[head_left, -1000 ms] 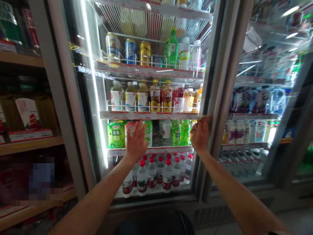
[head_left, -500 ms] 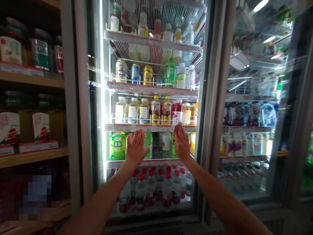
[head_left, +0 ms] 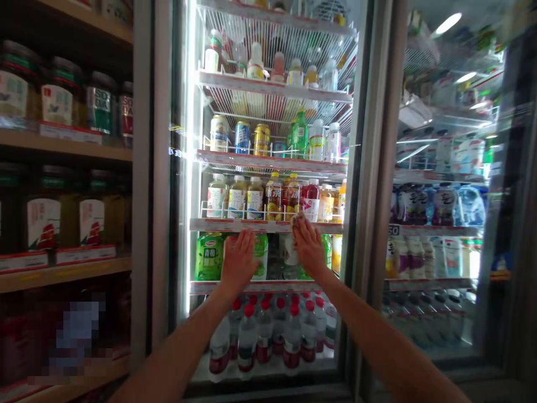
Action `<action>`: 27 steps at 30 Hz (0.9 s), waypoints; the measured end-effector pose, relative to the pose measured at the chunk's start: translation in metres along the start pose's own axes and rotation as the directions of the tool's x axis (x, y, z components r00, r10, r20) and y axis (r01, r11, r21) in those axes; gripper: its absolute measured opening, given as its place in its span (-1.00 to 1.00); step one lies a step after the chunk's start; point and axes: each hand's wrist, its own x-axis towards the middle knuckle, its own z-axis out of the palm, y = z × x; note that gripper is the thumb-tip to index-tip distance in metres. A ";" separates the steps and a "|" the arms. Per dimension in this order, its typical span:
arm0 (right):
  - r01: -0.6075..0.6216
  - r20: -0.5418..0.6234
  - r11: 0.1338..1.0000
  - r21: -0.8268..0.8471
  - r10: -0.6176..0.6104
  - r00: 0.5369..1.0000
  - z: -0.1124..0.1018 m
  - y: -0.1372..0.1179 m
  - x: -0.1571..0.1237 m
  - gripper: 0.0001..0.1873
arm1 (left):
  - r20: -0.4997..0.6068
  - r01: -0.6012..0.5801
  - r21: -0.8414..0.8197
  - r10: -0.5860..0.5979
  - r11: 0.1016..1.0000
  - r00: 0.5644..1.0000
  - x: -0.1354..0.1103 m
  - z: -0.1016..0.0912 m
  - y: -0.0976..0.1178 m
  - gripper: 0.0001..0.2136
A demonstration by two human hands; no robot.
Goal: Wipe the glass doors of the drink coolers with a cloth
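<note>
The right hand, slightly bent fingers holding an apparent cloth, moves toward the glass door's middle, nearer the flat, seemingly empty left hand.

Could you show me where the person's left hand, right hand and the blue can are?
Left hand [head_left: 239, 258]: head view, on the back of the hand.
Right hand [head_left: 310, 247]: head view, on the back of the hand.
Blue can [head_left: 242, 137]: head view, on the front of its body.

"SODA" on btl; "青梅" on green pkg; "50" on tag.
</note>
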 end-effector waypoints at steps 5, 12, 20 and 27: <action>-0.209 -0.065 0.978 -0.004 0.208 0.976 -0.005 0.028 0.005 -0.51 | -0.035 0.057 0.016 -0.056 0.998 0.998 0.008 -0.007 -0.012 -0.39; -0.129 -0.010 0.991 0.018 0.130 0.992 0.001 -0.013 0.018 -0.51 | -0.002 0.067 0.027 -0.067 0.997 0.998 0.012 -0.009 -0.016 -0.37; -0.133 -0.055 0.991 0.023 0.134 0.989 -0.002 0.001 0.024 -0.51 | -0.011 0.113 0.028 -0.113 0.993 0.994 0.010 -0.019 -0.032 -0.40; -0.041 -0.023 0.997 0.063 0.042 0.999 0.008 -0.048 0.033 -0.49 | 0.017 0.108 0.031 -0.109 0.994 0.994 0.007 -0.019 -0.040 -0.38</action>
